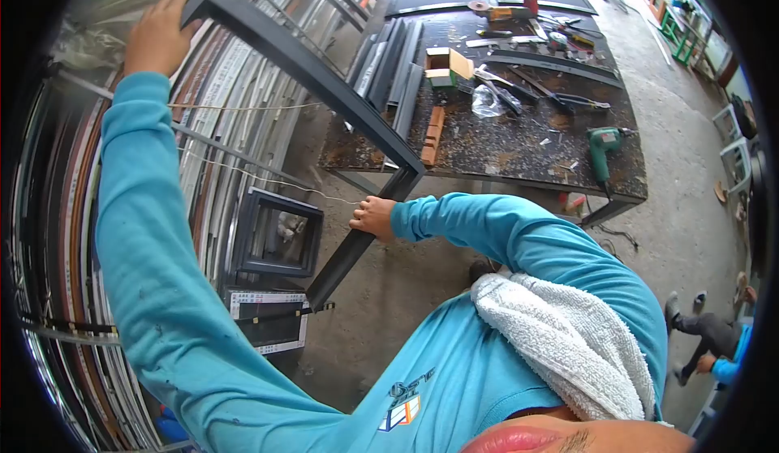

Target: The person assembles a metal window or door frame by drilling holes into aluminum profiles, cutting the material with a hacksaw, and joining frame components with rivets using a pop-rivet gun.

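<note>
Both of my hands grip a dark grey metal frame [312, 72], which looks like an aluminium window frame and is held tilted beside the workbench. Its upper left corner is in my left hand [158, 35], fingers wrapped over the edge. My right hand [373, 218] closes around the shorter side, below the corner nearest the bench. The rest of the frame does not show clearly. Below, a smaller dark frame [280, 232] leans against the rack of profiles, above a dark panel with a white printed border [268, 343].
The workbench [519, 157] carries a green drill [604, 151], an angle grinder [503, 13], pliers [576, 103], an open box [448, 68], a brick-coloured block [434, 135] and loose profiles [389, 64]. Long profiles fill the rack [219, 104] at left. Another person [714, 339] is at far right.
</note>
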The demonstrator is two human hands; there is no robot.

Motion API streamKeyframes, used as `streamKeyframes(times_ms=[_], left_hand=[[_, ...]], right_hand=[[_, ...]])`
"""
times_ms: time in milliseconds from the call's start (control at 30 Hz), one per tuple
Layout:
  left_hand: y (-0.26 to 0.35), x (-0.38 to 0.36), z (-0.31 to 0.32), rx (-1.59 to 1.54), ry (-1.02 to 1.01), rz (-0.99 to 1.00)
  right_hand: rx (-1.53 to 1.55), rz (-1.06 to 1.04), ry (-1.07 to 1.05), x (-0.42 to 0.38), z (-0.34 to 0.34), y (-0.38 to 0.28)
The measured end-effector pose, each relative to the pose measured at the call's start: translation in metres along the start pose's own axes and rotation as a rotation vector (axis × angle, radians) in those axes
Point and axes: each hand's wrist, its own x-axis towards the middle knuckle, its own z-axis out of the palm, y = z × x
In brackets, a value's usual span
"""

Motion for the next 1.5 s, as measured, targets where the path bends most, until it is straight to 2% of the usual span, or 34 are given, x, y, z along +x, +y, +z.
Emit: streamKeyframes(times_ms=[100,133,167,233,300,367,433,467,500,533,567,633,700,767,833,900,1000,1100,1200,1233,1300,1367,1467,1500], left_hand=[[0.03,-0.003,-0.067,0.067,0.147,0.166],[0.032,-0.014,-0.092,-0.107,0.064,0.208],[0.032,-0.031,-0.119,-0.287,-0.024,0.247],[0.025,-0.079,-0.182,-0.71,-0.383,0.059],[-0.009,-0.147,-0.217,-0.754,-0.302,-0.228],[-0.059,-0.232,-0.228,-0.884,-0.103,-0.563],[-0.043,-0.292,-0.199,-1.041,0.155,-0.886],[-0.021,-0.313,-0.174,-1.085,0.147,-0.976],[0.006,-0.33,-0.146,-1.127,0.146,-1.07],[0.038,-0.336,-0.12,-1.087,0.095,-1.076],[0.059,-0.351,-0.084,-1.376,0.107,-1.116],[0.105,-0.361,-0.016,-1.457,-0.029,-1.218],[0.136,-0.363,0.054,-1.551,-0.049,-1.263],[0.152,-0.348,0.111,-1.527,-0.009,-1.381],[0.154,-0.33,0.165,-1.6,-0.011,-1.493],[0.159,-0.301,0.197,-1.643,0.017,-1.468],[0.177,-0.257,0.245,-2.145,0.216,-1.31],[0.215,-0.191,0.193,-2.785,-0.157,-0.48],[0.279,-0.175,0.242,-2.834,-0.387,-0.656],[0.298,-0.168,0.25,-2.809,-0.371,-0.737],[0.337,-0.144,0.263,-2.741,-0.323,-0.882],[0.364,-0.119,0.277,-2.544,-0.188,-1.009],[0.394,-0.09,0.286,-2.261,-0.066,-1.087],[0.4,-0.08,0.292,-2.227,-0.063,-1.069]], right_hand=[[0.102,-0.089,0.037,0.008,-0.037,-0.003],[0.145,-0.131,0.148,0.007,-0.054,-0.001],[0.176,-0.141,0.112,0.006,-0.076,0.0],[0.233,-0.155,0.046,0.007,-0.134,0.011],[0.426,-0.245,0.074,0.005,-0.19,0.03],[0.575,-0.244,0.131,0.0,-0.25,0.046],[0.597,0.022,0.438,-0.018,-0.305,0.054],[0.774,0.004,0.325,-0.017,-0.331,0.074],[0.925,-0.098,0.271,-0.02,-0.353,0.083],[1.079,-0.192,0.201,-0.023,-0.374,0.091],[1.222,-0.361,0.195,-0.039,-0.383,0.096],[1.408,-0.291,0.1,-0.07,-0.38,0.13],[1.542,-0.511,0.038,-0.103,-0.389,0.101],[1.704,-0.667,0.147,-0.133,-0.393,0.077],[1.803,-0.727,-0.022,-0.167,-0.39,0.091],[1.942,-0.756,-0.306,-0.203,-0.383,0.119],[1.863,-0.778,-0.381,-0.243,-0.395,0.122],[1.84,-0.738,-0.157,-0.306,-0.37,0.118],[1.865,-0.73,0.01,-0.353,-0.333,0.14],[1.871,-0.706,0.066,-0.37,-0.317,0.151],[1.715,-0.388,0.419,-0.429,-0.284,0.167],[1.537,-0.103,0.715,-0.47,-0.255,0.178],[1.291,0.31,1.05,-0.504,-0.221,0.195],[1.253,0.285,1.087,-0.51,-0.213,0.209]])
